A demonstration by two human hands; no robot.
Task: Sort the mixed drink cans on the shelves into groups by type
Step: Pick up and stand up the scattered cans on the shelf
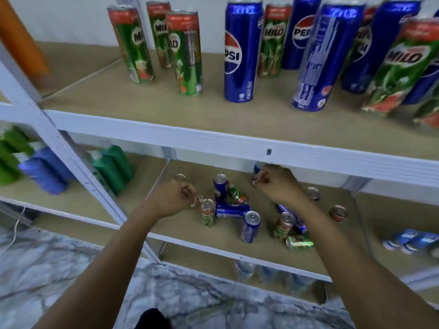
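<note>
Two bare arms reach into the middle shelf of a white metal rack; the left hand hovers with fingers curled, its fingertips just beside the top of an upright green can, and whether it actually touches or pinches that can cannot be told; the right hand sits further back, under the edge of the upper shelf, with fingers curled round a blue can that is mostly hidden behind them.

Between the hands the cans stand mixed; an upright blue can has a green can leaning against it; another blue can lies on its side just in front; a further blue can stands upright near the shelf's front edge; to its right a green can stands upright, with one more green can lying flat beside it.

On the upper shelf tall green cans and blue cans stand upright and mixed; three green ones group at the left, a blue one stands near the middle, and blue and green alternate to the right; green and blue packs sit blurred in the bay to the left.
</note>
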